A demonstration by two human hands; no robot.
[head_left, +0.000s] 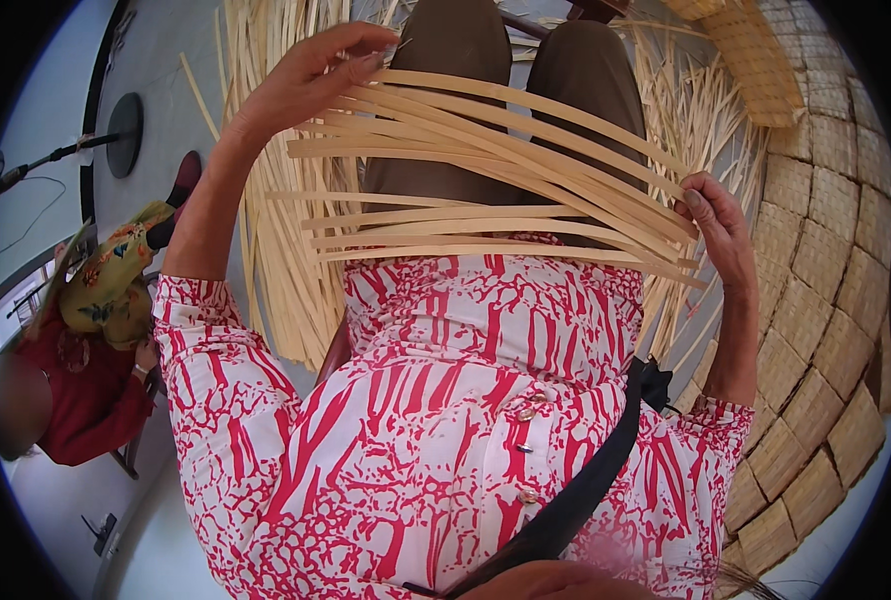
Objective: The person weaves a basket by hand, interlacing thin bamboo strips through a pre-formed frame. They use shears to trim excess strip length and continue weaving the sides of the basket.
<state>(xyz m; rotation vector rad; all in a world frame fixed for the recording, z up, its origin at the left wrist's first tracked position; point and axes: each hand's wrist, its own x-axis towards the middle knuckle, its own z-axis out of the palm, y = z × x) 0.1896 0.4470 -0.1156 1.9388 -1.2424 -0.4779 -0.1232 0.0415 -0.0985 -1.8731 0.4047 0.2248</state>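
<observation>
Several flat, pale bamboo strips [506, 162] lie across my lap, some crossing others at a slant. My left hand [311, 80] is at their far left, its thumb and fingers closed at the end of the farthest strip [526, 98]. That fingertip contact is partly hidden. At the right ends of the strips, my right hand [718, 222] pinches the same strip between thumb and fingers. The nearer strips [486, 240] rest loosely by my waist, their left ends uneven.
Loose strips are heaped on the floor to the left [286, 270] and right [701, 110]. Stacked woven pieces [806, 220] line the right side. At left, a seated person in a red top [91, 400] is near a stand with a round base [125, 135].
</observation>
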